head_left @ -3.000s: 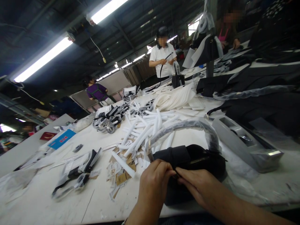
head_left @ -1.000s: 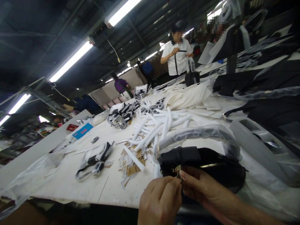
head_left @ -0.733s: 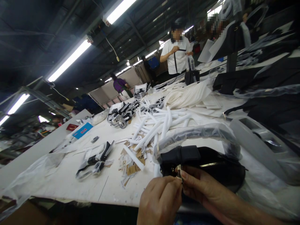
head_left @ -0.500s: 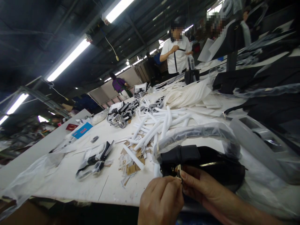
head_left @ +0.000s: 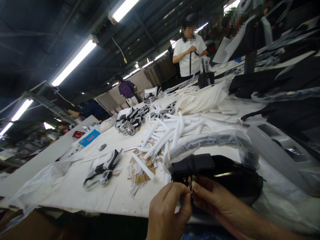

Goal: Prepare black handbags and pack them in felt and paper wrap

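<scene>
A black handbag (head_left: 225,178) lies on the white table (head_left: 75,196) near its front edge, its curved handle (head_left: 212,140) wrapped in clear plastic. My left hand (head_left: 170,210) and my right hand (head_left: 215,200) meet at the bag's near end. Both pinch a small metal piece (head_left: 192,185) by the zipper, thumbs and fingertips pressed together. A gold zipper line (head_left: 223,174) runs along the bag's top.
White foam tubes (head_left: 165,133) and cardboard scraps (head_left: 140,173) litter the table's middle. Wrapped black straps (head_left: 102,168) lie to the left, a grey moulded tray (head_left: 277,146) to the right. A person in a white shirt (head_left: 188,53) handles a strap at the far end.
My hands have lifted off the bag's side and now pinch the metal piece at its zipper end. The view has shifted a little; the person in white has lowered the strap.
</scene>
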{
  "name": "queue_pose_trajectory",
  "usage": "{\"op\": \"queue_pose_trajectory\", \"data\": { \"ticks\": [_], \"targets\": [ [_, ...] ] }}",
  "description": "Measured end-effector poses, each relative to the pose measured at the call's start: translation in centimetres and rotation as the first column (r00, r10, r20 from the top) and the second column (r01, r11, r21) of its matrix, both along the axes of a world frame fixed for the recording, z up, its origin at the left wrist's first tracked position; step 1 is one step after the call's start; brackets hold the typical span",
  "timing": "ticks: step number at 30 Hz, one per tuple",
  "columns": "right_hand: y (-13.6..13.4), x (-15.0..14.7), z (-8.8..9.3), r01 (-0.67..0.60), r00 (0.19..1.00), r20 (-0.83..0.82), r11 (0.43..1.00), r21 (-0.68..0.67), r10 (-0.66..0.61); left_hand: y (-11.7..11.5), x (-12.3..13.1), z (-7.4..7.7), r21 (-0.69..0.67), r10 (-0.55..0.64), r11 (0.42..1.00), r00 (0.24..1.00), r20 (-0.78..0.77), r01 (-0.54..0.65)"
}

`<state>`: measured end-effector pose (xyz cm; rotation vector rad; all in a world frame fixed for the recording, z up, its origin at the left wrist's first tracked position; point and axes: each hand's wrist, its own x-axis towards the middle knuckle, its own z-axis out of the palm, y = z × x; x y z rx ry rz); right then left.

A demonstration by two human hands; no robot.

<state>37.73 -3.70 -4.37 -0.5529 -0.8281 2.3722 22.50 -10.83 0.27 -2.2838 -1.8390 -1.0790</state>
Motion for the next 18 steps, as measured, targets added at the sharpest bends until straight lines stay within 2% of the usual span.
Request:
{"op": "queue_pose_trajectory", "data": {
  "ticks": [7,14,16,18],
  "targets": [
    [0.0,0.1,0.0,-0.029,1.000,-0.001,0.998,0.051,0.029,0.2,-0.2,0.1,-0.089,0.033,0.996,0.995,0.090,-0.025],
    [-0.1,0.3,-0.2,-0.066,0.998,0.009,0.993,0.099,0.065,0.6,-0.3,0.3,-0.121,0.104,0.988,0.992,0.076,-0.095],
    [-0.2,0.4,-0.2,-0.063,0.998,0.035,0.993,0.097,0.060,0.6,-0.5,0.6,-0.168,0.089,0.984,0.984,0.151,-0.063],
    [-0.2,0.4,-0.1,-0.053,0.997,0.059,0.993,0.102,0.048,0.5,-0.7,1.0,-0.215,0.035,0.976,0.972,0.231,0.016]
  ]
}}
